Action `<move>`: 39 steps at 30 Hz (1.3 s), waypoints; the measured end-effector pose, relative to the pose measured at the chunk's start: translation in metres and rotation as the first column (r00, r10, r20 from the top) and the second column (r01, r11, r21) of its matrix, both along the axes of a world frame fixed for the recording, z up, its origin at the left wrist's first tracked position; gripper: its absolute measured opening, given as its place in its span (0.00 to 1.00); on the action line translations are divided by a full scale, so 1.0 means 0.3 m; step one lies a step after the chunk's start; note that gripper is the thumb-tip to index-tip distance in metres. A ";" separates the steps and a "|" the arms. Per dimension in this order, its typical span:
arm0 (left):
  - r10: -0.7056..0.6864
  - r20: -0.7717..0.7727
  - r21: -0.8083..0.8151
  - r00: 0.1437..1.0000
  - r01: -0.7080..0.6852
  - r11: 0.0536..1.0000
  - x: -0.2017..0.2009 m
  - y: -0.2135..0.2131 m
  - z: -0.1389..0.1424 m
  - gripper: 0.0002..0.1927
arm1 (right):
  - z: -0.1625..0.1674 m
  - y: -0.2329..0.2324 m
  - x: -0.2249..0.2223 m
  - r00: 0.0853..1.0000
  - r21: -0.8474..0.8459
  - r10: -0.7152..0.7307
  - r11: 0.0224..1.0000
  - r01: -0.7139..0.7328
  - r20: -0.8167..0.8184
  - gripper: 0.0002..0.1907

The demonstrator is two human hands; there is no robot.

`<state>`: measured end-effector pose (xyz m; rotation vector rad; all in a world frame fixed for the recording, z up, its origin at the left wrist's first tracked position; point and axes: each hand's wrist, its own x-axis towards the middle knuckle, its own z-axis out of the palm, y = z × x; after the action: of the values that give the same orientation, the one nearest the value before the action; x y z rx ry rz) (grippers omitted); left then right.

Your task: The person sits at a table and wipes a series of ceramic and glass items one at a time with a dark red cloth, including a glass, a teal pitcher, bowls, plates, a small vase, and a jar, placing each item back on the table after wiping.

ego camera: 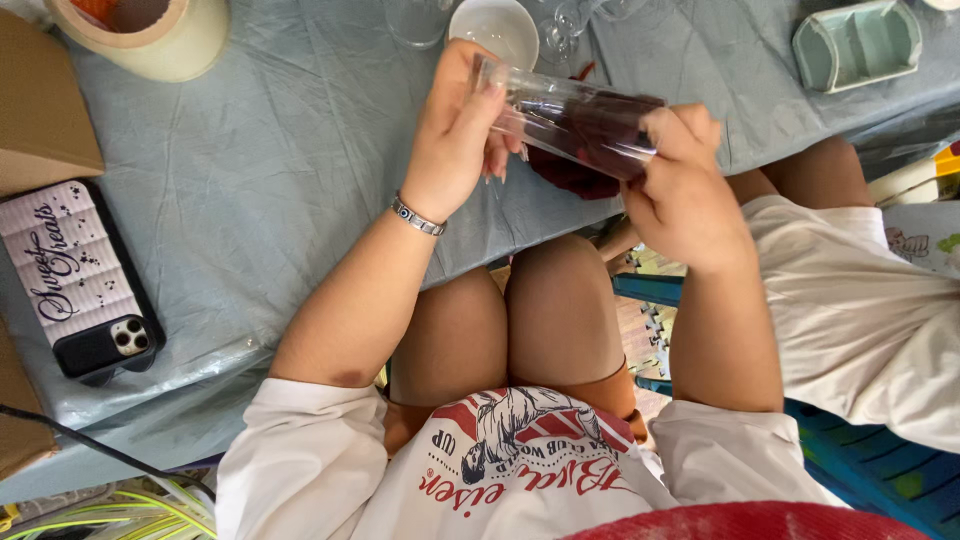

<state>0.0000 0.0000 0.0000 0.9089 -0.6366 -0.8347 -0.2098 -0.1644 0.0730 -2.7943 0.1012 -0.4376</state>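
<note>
My left hand (455, 130) grips the base end of a clear drinking glass (545, 105) held on its side above the table edge. My right hand (680, 185) is at the glass's open end and pushes a dark red cloth (600, 120) inside it. A fold of the same dark cloth hangs below the glass. A silver bracelet sits on my left wrist.
A blue-grey cloth covers the table (260, 150). On it lie a phone in a pale case (80, 280), a big roll of tape (150, 35), a white bowl (495, 30), clear glasses (420, 20) and a pale green tray (858, 42). Another person's legs (800, 175) are at right.
</note>
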 end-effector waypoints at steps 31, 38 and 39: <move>0.112 0.028 0.118 0.993 -0.115 0.986 -0.007 0.016 0.053 0.12 | -0.245 0.117 -0.019 0.834 0.862 -0.387 0.470 -0.187 0.392 0.23; 0.037 0.164 0.064 0.986 -0.048 0.997 -0.019 0.018 0.044 0.11 | -0.163 0.071 0.019 0.941 0.144 -0.008 0.989 -0.043 0.338 0.27; 0.023 0.176 0.047 0.984 -0.032 0.998 -0.022 0.017 0.042 0.11 | -0.150 0.074 0.025 0.953 0.088 -0.019 0.996 -0.008 0.301 0.28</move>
<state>-0.0065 0.0050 0.0126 1.0424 -0.7575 -0.7536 -0.2023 -0.1422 0.0279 -2.6053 0.0580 -0.8345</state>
